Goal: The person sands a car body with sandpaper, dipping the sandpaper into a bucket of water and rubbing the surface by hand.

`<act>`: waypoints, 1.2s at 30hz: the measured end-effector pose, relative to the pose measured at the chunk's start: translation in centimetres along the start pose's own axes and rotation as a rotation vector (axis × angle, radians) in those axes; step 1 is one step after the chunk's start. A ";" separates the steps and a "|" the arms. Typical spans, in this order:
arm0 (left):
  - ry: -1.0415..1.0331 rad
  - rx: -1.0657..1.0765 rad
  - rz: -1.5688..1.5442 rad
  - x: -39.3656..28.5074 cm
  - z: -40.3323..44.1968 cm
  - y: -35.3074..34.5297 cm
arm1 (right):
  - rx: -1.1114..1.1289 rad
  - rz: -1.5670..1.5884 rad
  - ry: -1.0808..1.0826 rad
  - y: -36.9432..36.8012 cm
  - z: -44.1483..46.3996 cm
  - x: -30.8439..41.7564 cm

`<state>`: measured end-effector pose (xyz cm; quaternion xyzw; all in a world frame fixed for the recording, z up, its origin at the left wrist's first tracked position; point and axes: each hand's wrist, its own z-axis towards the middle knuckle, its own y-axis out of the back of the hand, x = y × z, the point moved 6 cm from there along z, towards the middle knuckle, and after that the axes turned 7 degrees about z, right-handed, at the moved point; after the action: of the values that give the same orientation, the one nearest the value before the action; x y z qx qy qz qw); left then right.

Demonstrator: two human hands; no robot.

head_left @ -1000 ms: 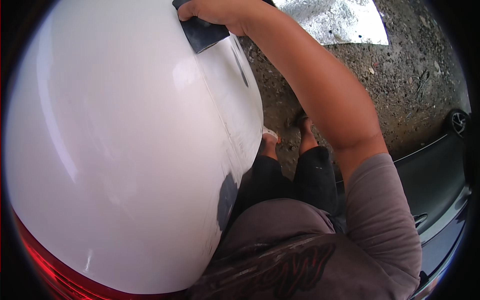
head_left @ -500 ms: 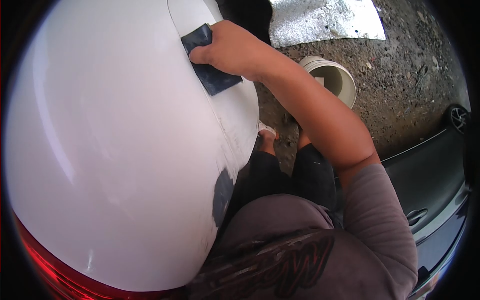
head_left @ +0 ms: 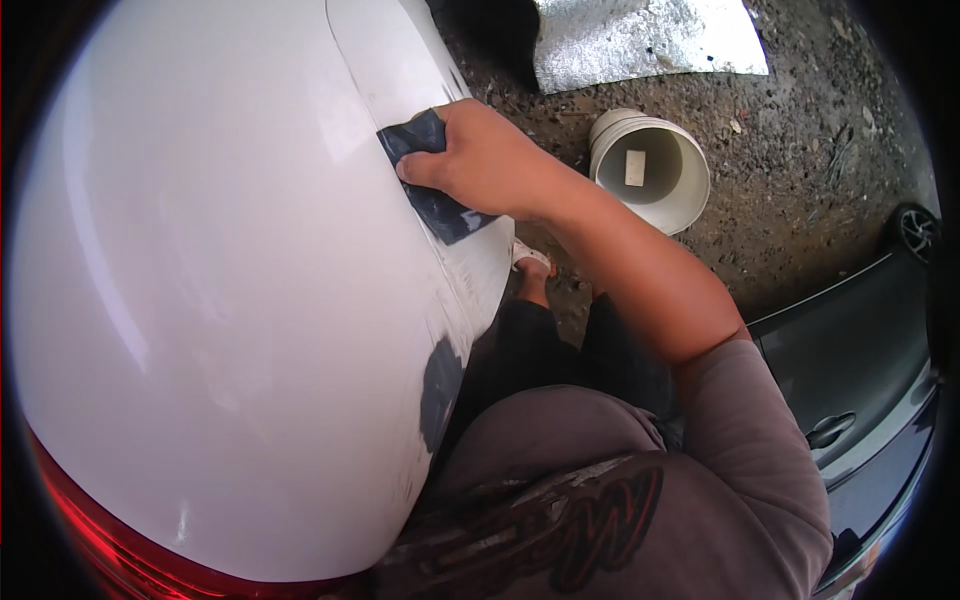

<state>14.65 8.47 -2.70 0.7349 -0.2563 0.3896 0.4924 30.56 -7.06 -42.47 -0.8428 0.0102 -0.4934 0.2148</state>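
Observation:
My right hand [head_left: 480, 160] is closed on a dark sheet of sandpaper [head_left: 425, 200], thumb on top and fingers along its far edge. The sheet lies against the curved white car body panel [head_left: 240, 300], over a seam near its edge. Below it, scuffs and scratches run along the panel, and a dark grey bare patch [head_left: 441, 395] shows through the white. My left hand is out of view.
On the wet gravelly ground stands a whitish bucket [head_left: 690, 205] with a pale block [head_left: 635, 168] inside. A silvery sheet [head_left: 650, 40] lies beyond it. A dark car [head_left: 840, 350] is at the right, and a red tail light [head_left: 110, 545] at lower left.
My right hand and the sandpaper have slid down along the panel edge, towards my body. More of the bucket's inside, with the pale block, now shows.

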 end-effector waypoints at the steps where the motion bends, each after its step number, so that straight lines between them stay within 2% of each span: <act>1: 0.001 -0.002 0.000 0.0 0.1 -0.1 | 0.000 0.001 0.000 0.3 0.7 0.4; 5: 0.010 0.005 -0.004 0.0 0.1 0.0 | -0.023 0.059 -0.067 1.4 4.9 1.2; 7: 0.014 0.005 -0.001 -0.1 0.1 0.1 | -0.066 0.074 0.024 1.6 6.8 2.2; 9: 0.024 0.008 -0.006 -0.1 0.0 0.2 | -0.061 0.045 -0.030 2.3 8.5 3.3; 10: 0.025 0.009 -0.005 -0.1 -0.1 0.2 | -0.137 -0.024 -0.028 2.6 9.7 3.8; 14: 0.039 0.012 -0.009 -0.3 -0.1 0.3 | -0.068 0.020 0.070 3.9 8.7 7.6; 17: 0.049 0.014 -0.015 -0.2 0.0 0.4 | -0.111 0.024 -0.030 2.7 10.7 4.1; 21: 0.075 0.022 -0.021 0.0 -0.1 0.2 | -0.028 -0.013 0.000 1.5 4.7 1.4; 23: 0.082 0.031 -0.023 0.0 -0.2 0.4 | -0.048 0.117 0.061 0.4 2.6 0.5; 26: 0.094 0.035 -0.025 -0.2 -0.2 0.4 | -0.055 0.055 0.009 0.8 3.1 0.7; 29: 0.096 0.033 -0.027 -0.4 -0.1 0.6 | -0.053 0.086 0.041 1.6 7.6 1.9; 31: 0.099 0.033 -0.027 -0.5 0.1 0.6 | -0.091 0.052 -0.048 2.7 10.5 4.1; 32: 0.103 0.032 -0.028 -0.5 0.1 0.6 | -0.107 0.056 0.034 3.8 9.3 6.8; 35: 0.118 0.036 -0.032 -0.6 0.2 0.7 | -0.103 0.014 0.059 3.8 9.4 6.7; 36: 0.124 0.038 -0.037 -0.6 0.2 0.8 | -0.098 0.029 -0.046 2.5 9.9 5.2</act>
<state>13.72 7.98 -2.79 0.7230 -0.2044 0.4300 0.5005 41.97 -7.02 -43.23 -0.8633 0.0416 -0.4695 0.1807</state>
